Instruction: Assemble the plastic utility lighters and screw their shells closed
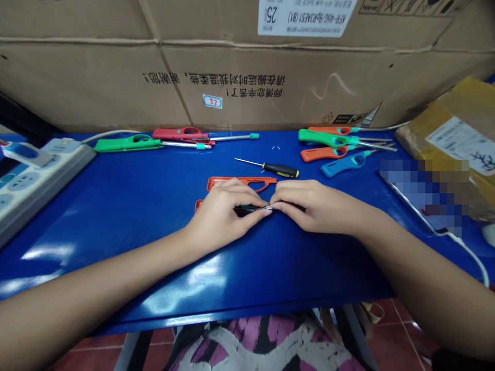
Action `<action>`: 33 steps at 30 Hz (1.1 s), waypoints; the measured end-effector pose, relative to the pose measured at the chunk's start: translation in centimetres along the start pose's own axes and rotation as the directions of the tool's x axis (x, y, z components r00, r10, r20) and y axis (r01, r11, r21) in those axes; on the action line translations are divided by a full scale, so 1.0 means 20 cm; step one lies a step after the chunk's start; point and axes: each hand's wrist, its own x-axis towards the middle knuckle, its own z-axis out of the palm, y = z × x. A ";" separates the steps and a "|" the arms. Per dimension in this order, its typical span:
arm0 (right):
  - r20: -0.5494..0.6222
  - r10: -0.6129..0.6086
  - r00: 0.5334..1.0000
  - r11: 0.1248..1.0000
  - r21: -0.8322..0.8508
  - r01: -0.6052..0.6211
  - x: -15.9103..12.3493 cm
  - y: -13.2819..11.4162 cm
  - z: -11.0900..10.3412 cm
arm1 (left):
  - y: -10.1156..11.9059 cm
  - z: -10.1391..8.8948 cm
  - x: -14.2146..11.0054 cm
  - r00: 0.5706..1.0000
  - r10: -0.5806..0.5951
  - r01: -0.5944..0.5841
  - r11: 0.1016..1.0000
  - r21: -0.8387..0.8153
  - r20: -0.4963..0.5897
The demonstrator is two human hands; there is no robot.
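Note:
Over the middle of the blue table, my left hand (232, 208) and my right hand (305, 203) meet fingertip to fingertip. Both pinch a small silvery lighter part (266, 207), with thin wire-like pieces running back under my left fingers; its exact shape is mostly covered. Just behind my left hand lies an orange lighter shell half (257, 181) with a loop-shaped trigger opening. Another red-orange shell piece (198, 204) peeks out left of that hand, the rest hidden beneath it. A black and yellow screwdriver (280, 170) rests beyond my right hand, its tip pointing left.
Green and red lighter pieces (124, 143) lie at the back left. Several assembled lighters (328, 138) are grouped at the back right. A power strip (42, 180) stands left, a phone (421, 196) with a cable right. A large cardboard box (116, 87) walls the back.

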 end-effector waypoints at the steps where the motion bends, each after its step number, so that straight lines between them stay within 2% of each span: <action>1: -0.003 0.003 1.000 1.000 0.010 -0.003 0.00 0.00 0.00 | 0.00 0.00 0.01 1.000 -0.004 0.004 1.000 -0.011 -0.008; 7: -0.041 -0.007 0.999 0.999 0.038 0.009 -0.01 0.04 -0.01 | -0.01 0.01 0.02 0.999 0.006 -0.004 0.999 0.040 -0.046; 17: -0.059 -0.031 0.998 0.999 0.010 0.032 -0.01 0.07 0.00 | -0.02 0.03 0.01 0.997 0.004 -0.006 1.000 -0.026 -0.082; 22: -0.064 -0.038 0.997 0.999 -0.005 0.038 -0.01 0.07 0.00 | -0.02 0.01 0.03 0.998 0.007 -0.007 1.000 0.005 -0.069; 28: -0.090 -0.037 0.995 0.999 -0.014 0.036 0.00 0.09 0.02 | -0.04 -0.02 0.05 1.000 0.008 -0.008 0.999 0.051 -0.002; 33: -0.118 -0.050 0.992 0.997 -0.072 0.041 0.01 0.10 0.04 | -0.05 -0.03 0.07 0.999 -0.051 0.051 0.999 0.006 0.005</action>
